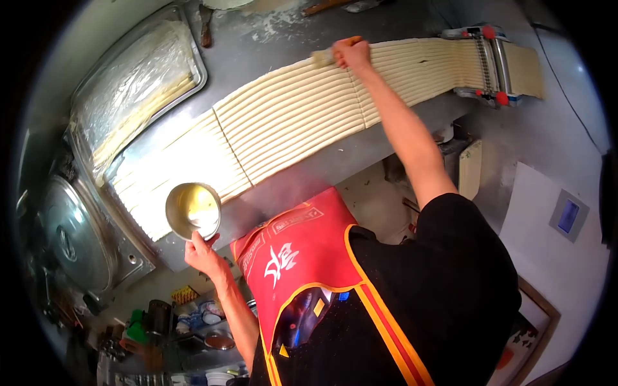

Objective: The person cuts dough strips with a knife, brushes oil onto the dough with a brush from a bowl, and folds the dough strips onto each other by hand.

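My left hand grips a round metal bowl by its near rim. A yellowish liquid lies in the bowl, which is held over the near edge of the dough on the left. My right hand is closed around a brush with pale bristles, slightly blurred. The bristles are at the far edge of a long sheet of dough strips, but I cannot tell whether they touch it. Crosswise lines divide the strips into sections, and the left end is washed out by glare.
A roller device with red knobs sits across the dough's right end. To the left lies a metal tray holding dough under clear film. A brush-like tool rests at the back. A large round lid is at the lower left.
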{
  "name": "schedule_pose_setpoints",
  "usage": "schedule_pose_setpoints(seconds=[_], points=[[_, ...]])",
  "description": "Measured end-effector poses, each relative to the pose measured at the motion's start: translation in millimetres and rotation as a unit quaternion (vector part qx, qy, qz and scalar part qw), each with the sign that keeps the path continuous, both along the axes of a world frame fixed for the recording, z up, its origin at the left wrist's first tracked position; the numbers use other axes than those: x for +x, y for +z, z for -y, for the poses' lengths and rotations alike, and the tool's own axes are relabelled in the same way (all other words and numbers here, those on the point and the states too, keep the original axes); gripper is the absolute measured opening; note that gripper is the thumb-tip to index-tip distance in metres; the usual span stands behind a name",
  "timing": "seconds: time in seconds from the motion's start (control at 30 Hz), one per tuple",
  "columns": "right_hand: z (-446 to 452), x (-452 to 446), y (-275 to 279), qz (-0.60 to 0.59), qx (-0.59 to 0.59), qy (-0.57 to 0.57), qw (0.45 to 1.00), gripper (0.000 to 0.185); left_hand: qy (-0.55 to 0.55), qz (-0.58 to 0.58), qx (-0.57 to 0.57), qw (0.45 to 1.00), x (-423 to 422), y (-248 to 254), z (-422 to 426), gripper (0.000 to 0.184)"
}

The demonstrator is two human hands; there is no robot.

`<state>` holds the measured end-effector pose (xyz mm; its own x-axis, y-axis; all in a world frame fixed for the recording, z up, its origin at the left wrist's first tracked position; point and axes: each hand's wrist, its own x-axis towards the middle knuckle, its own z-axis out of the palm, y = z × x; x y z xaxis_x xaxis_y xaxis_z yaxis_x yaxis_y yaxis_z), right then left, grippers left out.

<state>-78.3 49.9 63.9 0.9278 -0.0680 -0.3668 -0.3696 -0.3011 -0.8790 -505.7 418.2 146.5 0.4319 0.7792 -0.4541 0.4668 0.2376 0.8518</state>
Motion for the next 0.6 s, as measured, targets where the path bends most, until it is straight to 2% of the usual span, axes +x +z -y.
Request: schedule_pose_setpoints(seconds=[0.03, 0.07, 0.13, 0.17, 0.27, 0.3, 0.33, 0.37, 0.43, 0.47, 0.53, 0.6], points=[[25.9, 13.7, 3.0, 0.012, -0.086, -0.009, 0.996, 0.012, 0.002, -0.004, 0.001, 1.0, -0.8, 0.4, -0.1, 0.025], [41.7, 20.2, 6.0, 0.015, -0.089, -0.011, 0.996, 0.012, 0.0, -0.001, -0.002, 1.0, -0.7, 1.8, -0.4, 0.025], [49.6, 29.7, 16.8, 0.079, -0.243, 0.003, 0.967, 0.016, 0.02, 0.006, -0.013, 1.0, -2.7, 5.1, 1.8, 0.025], [42.5, 31.6, 11.2, 0.078, -0.243, 0.005, 0.967, 0.016, 0.014, 0.004, -0.011, 1.0, -9.9, -0.8, -0.7, 0.025], [-77.1, 1.7, -12.5, 0.176, -0.399, 0.183, 0.881, 0.023, 0.009, 0.005, -0.004, 1.0, -9.8, -1.5, 0.5, 0.025], [-127.8, -27.0, -20.5, 0.143, -0.339, 0.261, 0.892, 0.024, 0.012, 0.009, -0.003, 1.0, -5.6, 2.8, 2.7, 0.025], [-179.4, -64.9, -43.7, 0.27, -0.201, 0.237, 0.911, 0.025, 0.007, 0.006, 0.004, 1.0, -4.2, 6.1, 2.4, 0.025], [-233.9, -90.6, -37.1, 0.111, -0.198, 0.284, 0.932, 0.024, 0.002, 0.007, 0.005, 1.0, -2.5, 8.5, 2.6, 0.024], [-303.3, -137.1, -15.6, 0.126, -0.105, 0.318, 0.934, 0.028, -0.003, 0.008, 0.01, 1.0, 3.7, 16.2, 5.4, 0.024], [-319.6, -149.6, -16.8, 0.153, -0.081, 0.309, 0.935, 0.027, -0.006, 0.008, 0.014, 1.0, 5.9, 18.5, 5.9, 0.024], [-302.5, -133.4, -12.1, 0.053, 0.013, 0.303, 0.951, 0.025, -0.007, 0.012, 0.011, 1.0, 7.0, 20.6, 6.0, 0.024], [-246.7, -84.5, -90.6, 0.111, 0.0, 0.21, 0.971, 0.027, -0.005, 0.011, 0.008, 1.0, 5.0, 20.4, 7.2, 0.025]])
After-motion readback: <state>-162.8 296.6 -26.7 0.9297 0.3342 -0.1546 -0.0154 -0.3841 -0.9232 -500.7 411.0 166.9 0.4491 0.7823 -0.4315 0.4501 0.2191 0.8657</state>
